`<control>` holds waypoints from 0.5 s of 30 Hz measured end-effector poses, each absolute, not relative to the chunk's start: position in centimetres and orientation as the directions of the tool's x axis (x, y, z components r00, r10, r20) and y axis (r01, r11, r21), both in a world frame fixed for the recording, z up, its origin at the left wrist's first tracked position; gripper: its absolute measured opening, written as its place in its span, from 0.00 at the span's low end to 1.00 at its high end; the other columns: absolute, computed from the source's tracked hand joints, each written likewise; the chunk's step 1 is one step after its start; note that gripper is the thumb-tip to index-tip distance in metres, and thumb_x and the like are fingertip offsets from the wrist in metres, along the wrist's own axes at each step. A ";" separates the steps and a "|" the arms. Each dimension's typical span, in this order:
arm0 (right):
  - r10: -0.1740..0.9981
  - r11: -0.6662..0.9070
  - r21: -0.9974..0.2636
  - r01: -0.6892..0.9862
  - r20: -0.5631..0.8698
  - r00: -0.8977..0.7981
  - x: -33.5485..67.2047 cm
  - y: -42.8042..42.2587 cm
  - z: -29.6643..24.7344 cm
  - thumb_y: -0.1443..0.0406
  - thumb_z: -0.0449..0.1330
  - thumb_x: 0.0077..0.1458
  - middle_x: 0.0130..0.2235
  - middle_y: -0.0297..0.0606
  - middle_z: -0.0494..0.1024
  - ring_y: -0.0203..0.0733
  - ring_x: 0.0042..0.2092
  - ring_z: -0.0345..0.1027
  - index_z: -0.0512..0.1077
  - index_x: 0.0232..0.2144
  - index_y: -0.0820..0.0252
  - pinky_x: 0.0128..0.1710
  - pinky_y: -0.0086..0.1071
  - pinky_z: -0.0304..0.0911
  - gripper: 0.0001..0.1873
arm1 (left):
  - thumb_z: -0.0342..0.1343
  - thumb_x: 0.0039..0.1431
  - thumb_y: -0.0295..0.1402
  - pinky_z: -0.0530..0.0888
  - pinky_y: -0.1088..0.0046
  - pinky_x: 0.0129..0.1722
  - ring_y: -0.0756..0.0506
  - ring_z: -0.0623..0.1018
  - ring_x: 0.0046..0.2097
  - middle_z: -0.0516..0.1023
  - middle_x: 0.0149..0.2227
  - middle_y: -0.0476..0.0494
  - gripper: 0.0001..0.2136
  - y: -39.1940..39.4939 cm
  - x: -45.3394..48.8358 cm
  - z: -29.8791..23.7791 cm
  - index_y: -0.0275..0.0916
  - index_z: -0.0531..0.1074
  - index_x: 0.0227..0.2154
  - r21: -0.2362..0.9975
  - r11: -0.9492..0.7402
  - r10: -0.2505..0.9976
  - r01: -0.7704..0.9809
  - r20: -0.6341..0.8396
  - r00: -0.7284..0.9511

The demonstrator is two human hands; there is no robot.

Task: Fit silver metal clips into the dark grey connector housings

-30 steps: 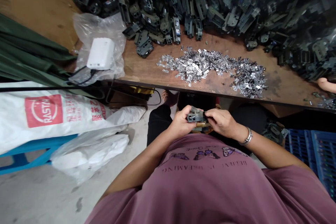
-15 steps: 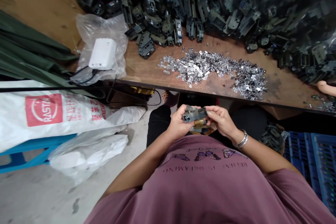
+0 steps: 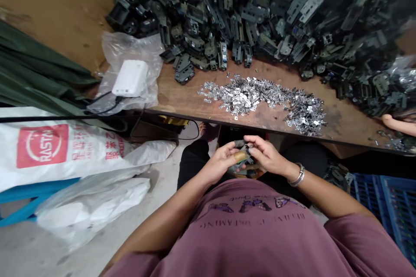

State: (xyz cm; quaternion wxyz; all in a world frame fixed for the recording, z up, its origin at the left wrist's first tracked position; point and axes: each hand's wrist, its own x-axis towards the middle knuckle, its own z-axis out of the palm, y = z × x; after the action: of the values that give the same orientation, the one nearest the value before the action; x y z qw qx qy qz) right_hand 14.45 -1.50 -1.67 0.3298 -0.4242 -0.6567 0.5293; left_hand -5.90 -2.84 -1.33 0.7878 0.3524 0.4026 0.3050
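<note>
A small dark grey plastic housing [image 3: 239, 143] is held in front of my shirt, just below the table edge. My left hand [image 3: 222, 162] is closed round its left side, and a yellowish-tan patch shows at the thumb; whether it is a wrap I cannot tell. From the other side my right hand [image 3: 268, 157], with silver bangles on the wrist, pinches the same housing with thumb and fingers. Fingers cover much of the part. On the table ahead lies a spread of small shiny metal clips [image 3: 243, 97].
Behind the clips rises a big heap of dark plastic housings [image 3: 227, 13]. A white power box [image 3: 131, 78] rests on clear plastic at left. White sacks [image 3: 91, 151] stand lower left, blue crates [image 3: 373, 194] lower right. Another person's arm [image 3: 399, 124] reaches in at right.
The housing has been turned in my hands and is now more covered by fingers. My right hand has come closer to the left. The view has tilted slightly, so the table appears lower.
</note>
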 end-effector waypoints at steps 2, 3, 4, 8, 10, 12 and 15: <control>0.878 0.270 -0.874 0.404 0.052 -0.475 15.0 0.6 -0.7 0.58 0.51 0.65 0.37 0.38 0.77 0.40 0.37 0.71 0.69 0.52 0.58 0.40 0.35 0.65 0.17 | 0.64 0.50 0.40 0.70 0.75 0.26 0.49 0.76 0.28 0.78 0.35 0.43 0.23 -2.5 -5.2 -1.1 0.37 0.70 0.49 0.762 0.599 0.769 -0.246 -0.460 0.445; 0.884 0.329 -0.801 0.500 0.075 -0.461 15.3 1.9 -0.2 0.60 0.49 0.66 0.37 0.39 0.78 0.41 0.37 0.71 0.71 0.49 0.60 0.41 0.35 0.65 0.17 | 0.63 0.49 0.38 0.71 0.75 0.26 0.49 0.76 0.29 0.77 0.35 0.44 0.22 -2.3 -4.8 -1.1 0.38 0.70 0.48 0.741 0.602 0.778 -0.298 -0.461 0.427; 0.899 0.362 -0.715 0.598 0.098 -0.428 15.5 3.4 0.1 0.61 0.48 0.66 0.37 0.41 0.78 0.42 0.38 0.71 0.72 0.46 0.61 0.42 0.36 0.64 0.16 | 0.62 0.48 0.36 0.72 0.74 0.27 0.48 0.76 0.29 0.78 0.35 0.44 0.21 -2.0 -4.4 -1.1 0.38 0.70 0.46 0.715 0.605 0.785 -0.350 -0.462 0.414; 0.956 0.291 -0.320 0.901 0.065 -0.286 15.6 8.8 0.5 0.62 0.53 0.63 0.41 0.46 0.79 0.48 0.43 0.72 0.75 0.39 0.61 0.44 0.37 0.62 0.12 | 0.61 0.43 0.34 0.73 0.74 0.23 0.47 0.77 0.29 0.78 0.34 0.42 0.15 -1.1 -3.4 -0.8 0.36 0.70 0.36 0.664 0.597 0.802 -0.450 -0.481 0.353; 0.969 0.241 -0.176 0.955 -0.005 -0.245 15.1 10.4 0.2 0.61 0.54 0.62 0.41 0.47 0.79 0.50 0.43 0.72 0.75 0.37 0.61 0.42 0.36 0.62 0.12 | 0.62 0.43 0.36 0.71 0.76 0.20 0.47 0.78 0.28 0.78 0.33 0.42 0.15 -0.8 -3.2 -0.6 0.37 0.68 0.33 0.672 0.589 0.808 -0.448 -0.505 0.305; 0.968 0.243 -0.108 0.964 -0.041 -0.249 14.9 11.0 -0.3 0.64 0.53 0.61 0.40 0.48 0.80 0.49 0.41 0.73 0.74 0.35 0.61 0.39 0.35 0.61 0.11 | 0.63 0.44 0.38 0.70 0.77 0.17 0.47 0.78 0.27 0.78 0.32 0.43 0.15 -0.5 -3.2 -0.5 0.37 0.67 0.32 0.684 0.584 0.810 -0.436 -0.530 0.252; 0.962 0.269 -0.119 0.956 -0.026 -0.273 15.7 10.7 -0.7 0.67 0.54 0.57 0.37 0.45 0.80 0.47 0.38 0.72 0.73 0.32 0.60 0.36 0.34 0.59 0.08 | 0.63 0.45 0.39 0.69 0.78 0.16 0.47 0.77 0.26 0.76 0.30 0.46 0.15 -0.5 -3.4 -0.5 0.38 0.66 0.32 0.705 0.569 0.816 -0.423 -0.548 0.186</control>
State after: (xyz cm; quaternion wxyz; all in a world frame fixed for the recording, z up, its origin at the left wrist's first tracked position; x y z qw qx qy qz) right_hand 15.72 10.68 -0.70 0.0255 -0.6022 -0.7960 0.0551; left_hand -3.43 -0.50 -0.52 0.7427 0.2032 0.4828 0.4172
